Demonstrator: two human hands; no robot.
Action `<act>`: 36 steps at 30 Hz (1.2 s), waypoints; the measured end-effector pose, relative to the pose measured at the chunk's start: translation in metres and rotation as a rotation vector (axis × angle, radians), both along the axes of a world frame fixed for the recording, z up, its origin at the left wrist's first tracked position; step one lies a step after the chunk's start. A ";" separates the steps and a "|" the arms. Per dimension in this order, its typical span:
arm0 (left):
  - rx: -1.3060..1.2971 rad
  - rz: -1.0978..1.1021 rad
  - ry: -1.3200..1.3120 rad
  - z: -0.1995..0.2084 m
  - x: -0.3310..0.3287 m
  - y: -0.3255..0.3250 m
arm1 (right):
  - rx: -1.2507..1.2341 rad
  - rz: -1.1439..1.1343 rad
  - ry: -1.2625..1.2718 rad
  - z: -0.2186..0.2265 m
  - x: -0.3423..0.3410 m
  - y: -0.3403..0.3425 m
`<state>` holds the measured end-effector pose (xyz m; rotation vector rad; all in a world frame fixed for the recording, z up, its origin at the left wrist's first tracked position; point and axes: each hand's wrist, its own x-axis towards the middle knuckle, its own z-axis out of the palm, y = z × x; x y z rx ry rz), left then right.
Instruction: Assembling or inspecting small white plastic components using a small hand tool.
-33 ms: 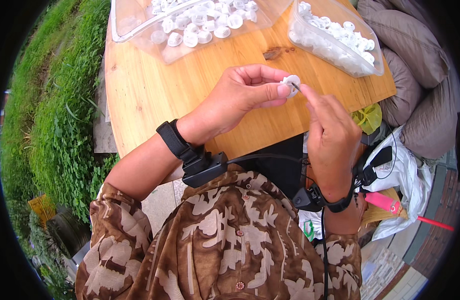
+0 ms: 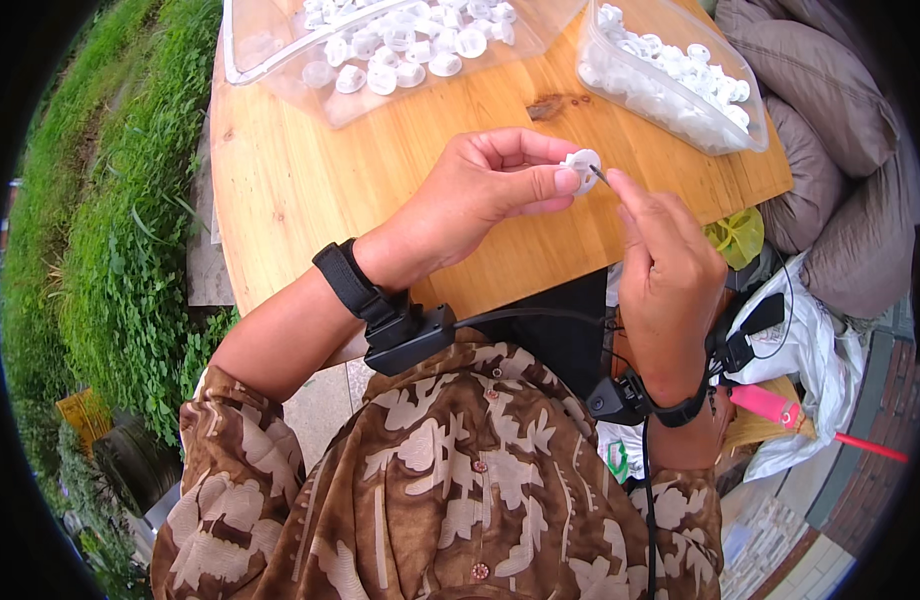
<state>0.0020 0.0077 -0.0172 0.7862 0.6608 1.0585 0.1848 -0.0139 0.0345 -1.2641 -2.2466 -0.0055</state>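
White plastic piece (image 2: pixel 584 163): held above the counter (image 2: pixel 280 180), pinched at the left hand's (image 2: pixel 495 178) fingertips, its rounded face turned toward the right hand (image 2: pixel 672 255).
Thin dark rod (image 2: pixel 599 175): aimed at the piece's face; whether the tip is inserted cannot be told.
Left hand: closed in a pinch, the thumb laid on the near side, the index finger arched above; its forearm is extended from the lower left.
Right hand: closed around the rod at the index fingertip, the other fingers curled; its wrist is held lower than the fingers.
Wrists: black straps (image 2: pixel 345 278) are worn on both.
Clear tubs (image 2: pixel 242 62): two are set on the far part of the counter, both filled with similar white parts (image 2: pixel 670 65).
White bag (image 2: pixel 620 452): marked with green print, too small to be read, seen below the right wrist.
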 end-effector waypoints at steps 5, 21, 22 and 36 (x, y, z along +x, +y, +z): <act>0.005 0.020 0.016 -0.001 0.000 -0.001 | 0.022 -0.008 0.011 -0.002 0.002 0.005; 0.018 0.048 0.014 -0.002 0.001 -0.001 | -0.004 -0.034 0.034 -0.002 -0.002 0.003; 0.018 0.047 0.014 -0.002 0.002 -0.001 | -0.007 -0.028 0.037 -0.002 -0.003 0.003; 0.013 0.043 -0.017 0.000 0.002 -0.001 | 0.128 -0.042 -0.029 -0.002 -0.003 0.005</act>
